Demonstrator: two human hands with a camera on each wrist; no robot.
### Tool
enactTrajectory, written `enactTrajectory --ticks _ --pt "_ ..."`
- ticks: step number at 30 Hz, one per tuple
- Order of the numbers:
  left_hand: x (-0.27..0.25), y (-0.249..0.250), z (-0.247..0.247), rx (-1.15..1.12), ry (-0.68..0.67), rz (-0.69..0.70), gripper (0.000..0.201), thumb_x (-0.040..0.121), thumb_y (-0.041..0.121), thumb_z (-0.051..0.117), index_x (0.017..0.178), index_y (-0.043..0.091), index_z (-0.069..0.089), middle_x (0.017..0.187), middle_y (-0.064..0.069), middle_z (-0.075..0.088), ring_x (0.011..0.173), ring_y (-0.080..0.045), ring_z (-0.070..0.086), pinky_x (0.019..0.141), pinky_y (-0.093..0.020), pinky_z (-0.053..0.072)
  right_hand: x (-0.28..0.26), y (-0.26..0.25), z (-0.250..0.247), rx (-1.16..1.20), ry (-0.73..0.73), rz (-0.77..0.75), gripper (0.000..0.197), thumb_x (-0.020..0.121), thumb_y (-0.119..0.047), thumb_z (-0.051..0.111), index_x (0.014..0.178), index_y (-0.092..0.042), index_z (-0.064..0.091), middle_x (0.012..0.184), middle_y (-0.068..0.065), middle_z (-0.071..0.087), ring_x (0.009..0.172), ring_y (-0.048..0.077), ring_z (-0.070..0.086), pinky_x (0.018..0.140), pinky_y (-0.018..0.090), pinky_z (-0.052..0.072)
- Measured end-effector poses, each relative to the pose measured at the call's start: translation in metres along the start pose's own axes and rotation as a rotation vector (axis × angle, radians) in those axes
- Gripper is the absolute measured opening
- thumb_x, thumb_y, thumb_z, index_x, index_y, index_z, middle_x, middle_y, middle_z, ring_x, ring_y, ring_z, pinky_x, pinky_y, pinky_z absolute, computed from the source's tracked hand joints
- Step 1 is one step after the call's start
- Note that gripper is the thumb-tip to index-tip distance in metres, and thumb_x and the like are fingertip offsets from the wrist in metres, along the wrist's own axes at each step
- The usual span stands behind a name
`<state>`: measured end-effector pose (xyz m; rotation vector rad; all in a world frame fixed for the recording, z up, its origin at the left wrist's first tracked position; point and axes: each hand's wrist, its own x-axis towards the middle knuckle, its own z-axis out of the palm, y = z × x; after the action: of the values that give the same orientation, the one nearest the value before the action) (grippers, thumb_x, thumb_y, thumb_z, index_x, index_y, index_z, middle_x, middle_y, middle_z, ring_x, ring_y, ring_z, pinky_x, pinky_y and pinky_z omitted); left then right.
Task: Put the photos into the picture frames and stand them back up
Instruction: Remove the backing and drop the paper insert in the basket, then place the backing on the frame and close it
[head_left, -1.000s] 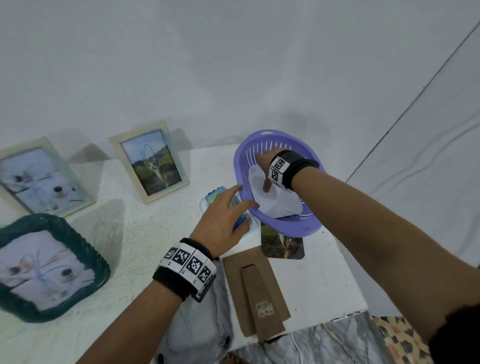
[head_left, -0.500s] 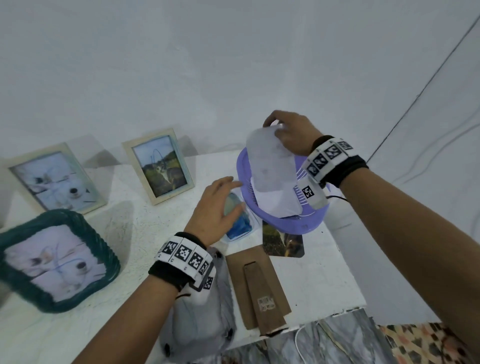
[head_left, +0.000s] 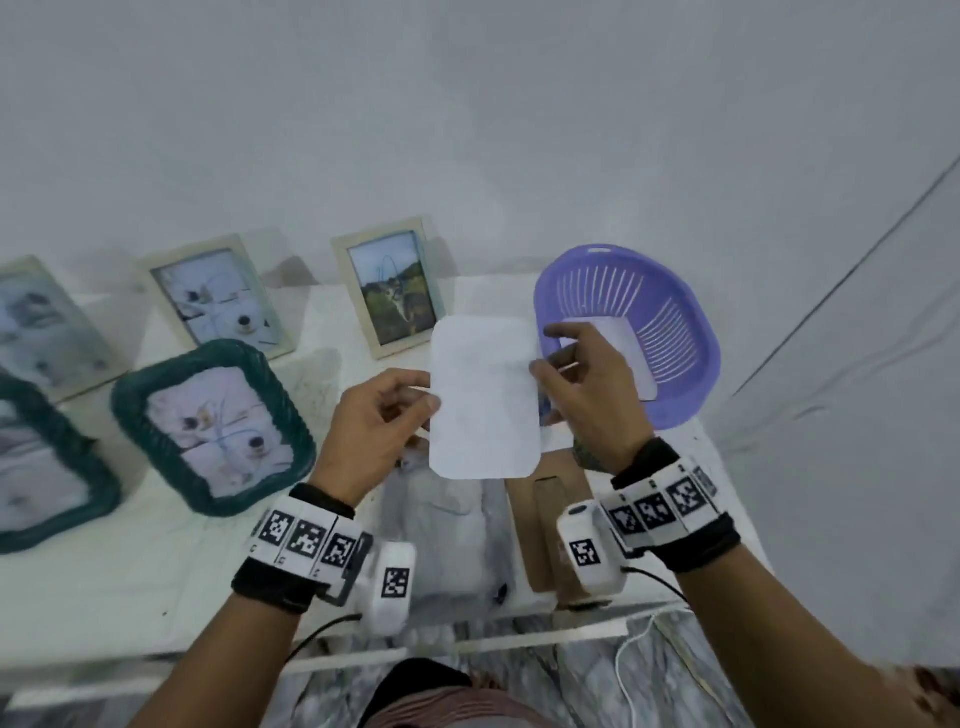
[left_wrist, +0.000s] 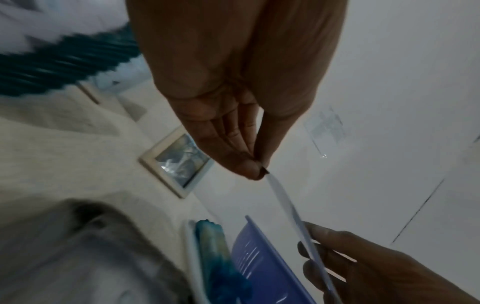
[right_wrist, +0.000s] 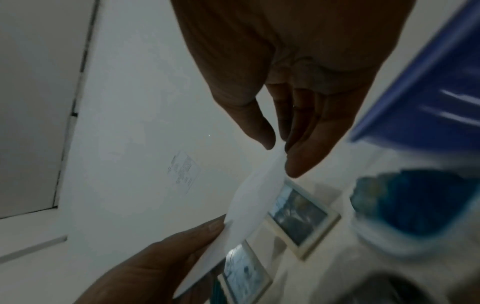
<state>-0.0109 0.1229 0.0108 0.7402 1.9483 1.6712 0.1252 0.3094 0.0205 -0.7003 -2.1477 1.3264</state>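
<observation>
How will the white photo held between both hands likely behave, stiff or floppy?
Probably light and fairly stiff: the photo stays flat though the left hand and right hand pinch only its side edges. It is seen edge-on as very thin, so it likely bends or creases under a hard squeeze.

Basket (head_left: 691, 332) right of standing frames (head_left: 387, 286)

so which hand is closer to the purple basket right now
Right. The right hand pinches the white sheet's right edge just in front of the purple basket, overlapping its near rim in the head view. The left hand pinches the sheet's far side.
</observation>
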Motion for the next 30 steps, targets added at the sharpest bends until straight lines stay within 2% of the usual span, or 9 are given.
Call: enactTrajectory --ticks 4,8,13,16,19,22,24,27,30 --pt "-0.025 -0.025 -0.011 0.033 0.051 -0.098 0.015 0.089 0.004 0.068 0.101 0.014 0.068 0.086 -0.015 0.073 0.072 -0.017 0.069 0.06 -0.025 0.056 -0.037 0.023 0.031 0.035 -0.044 0.136 0.022 0.092 -0.014 0.061 0.112 -0.007 0.063 0.09 0.005 0.067 0.074 0.022 0.067 0.07 0.044 0.059" --pt "-0.047 -0.047 -0.016 0.127 0.07 -0.175 0.016 0.086 0.008 0.072 0.094 0.021 0.069 0.076 -0.005 0.073 0.07 -0.019 0.069 0.06 -0.028 0.056 -0.06 0.032 0.043 0.015 -0.086 0.198 0.019 0.092 -0.015 0.06 0.11 -0.014 0.066 0.093 0.005 0.07 0.074 0.016 0.067 0.064 0.026 0.058" --pt "-0.065 -0.065 -0.017 0.477 0.099 -0.161 0.017 0.085 0.02 0.075 0.101 0.02 0.069 0.085 0.009 0.07 0.073 -0.004 0.066 0.064 -0.008 0.047 -0.079 0.042 0.047 -0.148 -0.231 0.128 0.035 0.081 -0.051 0.049 0.105 -0.031 0.066 0.094 -0.01 0.072 0.079 0.005 0.068 0.074 0.038 0.059" --pt "-0.071 -0.066 -0.014 0.618 0.092 -0.148 0.024 0.088 0.02 0.071 0.112 0.017 0.071 0.091 0.005 0.071 0.077 -0.006 0.063 0.069 -0.004 0.04 -0.085 0.037 0.052 -0.227 -0.241 0.066 0.031 0.087 -0.039 0.055 0.107 -0.021 0.07 0.097 -0.006 0.071 0.083 0.005 0.066 0.079 0.029 0.056" --pt "-0.074 -0.068 -0.013 0.689 0.093 -0.142 0.031 0.089 0.022 0.068 0.12 0.017 0.068 0.099 0.001 0.074 0.085 -0.011 0.064 0.078 -0.019 0.045 -0.09 0.034 0.056 -0.261 -0.3 0.08 0.022 0.093 -0.016 0.06 0.112 -0.012 0.067 0.097 0.001 0.07 0.077 0.001 0.06 0.072 0.005 0.045" --pt "-0.075 -0.071 -0.013 0.734 0.074 -0.144 0.026 0.09 0.025 0.067 0.114 0.017 0.07 0.097 0.001 0.074 0.087 -0.014 0.067 0.08 -0.023 0.047 -0.094 0.036 0.059 -0.296 -0.31 0.063 0.021 0.093 -0.017 0.059 0.112 -0.012 0.067 0.089 -0.004 0.066 0.07 -0.007 0.054 0.066 0.0 0.039" --pt "-0.075 -0.074 -0.014 0.772 0.047 -0.149 0.021 0.09 0.028 0.065 0.106 0.015 0.072 0.093 0.002 0.074 0.085 -0.015 0.067 0.079 -0.027 0.05 -0.095 0.038 0.062 -0.295 -0.33 0.074 0.023 0.093 -0.018 0.058 0.114 -0.012 0.065 0.089 -0.004 0.066 0.073 -0.003 0.057 0.068 0.004 0.042" --pt "-0.076 -0.078 -0.015 0.778 0.024 -0.162 0.021 0.09 0.03 0.066 0.097 0.011 0.071 0.087 0.001 0.073 0.081 -0.017 0.066 0.078 -0.033 0.052 -0.097 0.041 0.066 -0.3 -0.331 0.082 0.024 0.093 -0.017 0.057 0.114 -0.01 0.065 0.087 0.0 0.067 0.075 0.009 0.062 0.074 0.026 0.052" --pt "-0.076 -0.078 -0.014 0.775 0.005 -0.168 0.021 0.089 0.03 0.067 0.096 0.011 0.071 0.088 0.0 0.073 0.082 -0.017 0.066 0.079 -0.033 0.052 -0.099 0.042 0.068 -0.316 -0.306 0.054 0.021 0.092 -0.015 0.059 0.11 -0.008 0.066 0.081 0.003 0.067 0.072 0.013 0.062 0.073 0.033 0.053"
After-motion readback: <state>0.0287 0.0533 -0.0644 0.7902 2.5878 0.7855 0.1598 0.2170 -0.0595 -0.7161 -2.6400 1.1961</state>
